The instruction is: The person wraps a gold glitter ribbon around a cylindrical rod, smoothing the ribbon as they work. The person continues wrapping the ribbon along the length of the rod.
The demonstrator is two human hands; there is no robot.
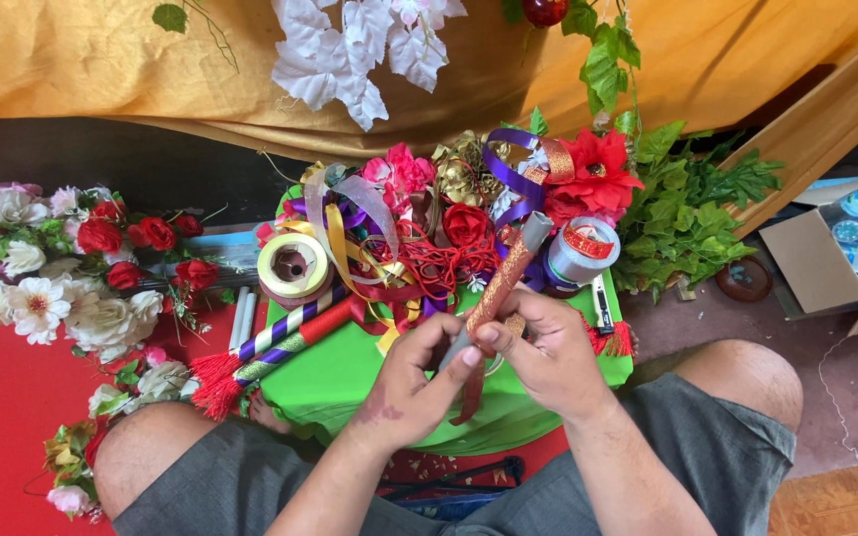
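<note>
Looking down from my head camera, I have a grey stick (508,273) slanting up and away from me over the green tray (335,382) in my lap. My left hand (409,392) is closed round its lower end, thumb pressed against the shaft. My right hand (548,347) is curled around the middle, fingertips pinching the glittery red-gold ribbon (497,288) that spirals up the stick. The top of the stick is bare grey.

A loose tail of the ribbon (469,392) hangs below my hands. If my right fingers ease off, I judge the spiral could slacken and slide down the smooth shaft, leaving gaps. The tail could also twist and lie wrong side out.

The stick's upper end points into the heap of red cord (439,268), the purple ribbon (513,179) and the red fabric roses (467,223). Tipping it forward could snag those loops and drag them off the tray.

The grey tape roll (580,253) lies just beside my right hand, and the yellow tape roll (293,266) and two finished wrapped sticks with red tassels (260,352) lie to my left. A wide elbow swing could knock them to the floor.
</note>
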